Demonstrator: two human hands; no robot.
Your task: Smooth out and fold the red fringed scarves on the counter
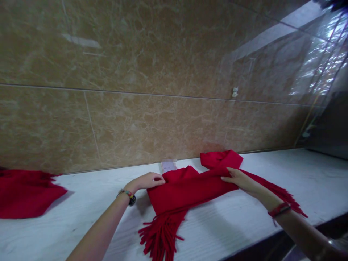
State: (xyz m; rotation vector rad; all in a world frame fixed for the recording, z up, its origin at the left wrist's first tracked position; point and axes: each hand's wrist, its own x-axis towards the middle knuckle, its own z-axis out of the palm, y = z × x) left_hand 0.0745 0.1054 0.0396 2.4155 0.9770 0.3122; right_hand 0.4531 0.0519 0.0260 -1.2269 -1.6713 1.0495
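Observation:
A red scarf (193, 190) with fringed ends lies partly folded on the white tabletop, in front of me. My left hand (149, 181) pinches its upper left edge between thumb and fingers. At the upper right edge, my right hand (239, 178) grips the cloth, thumb below and fingers on top. One fringe hangs toward the near side at the left; another spreads out to the right under my right forearm. Behind the stretched part, a bunched red fold (221, 158) rests against the wall; whether it belongs to the same scarf I cannot tell.
Another red cloth (27, 195) with some fringe lies at the far left of the white table (103, 203). A small pale card (168, 165) sits by the wall behind the scarf. The brown marble-tiled wall (149, 127) bounds the back; a dark object (328, 127) stands at the right.

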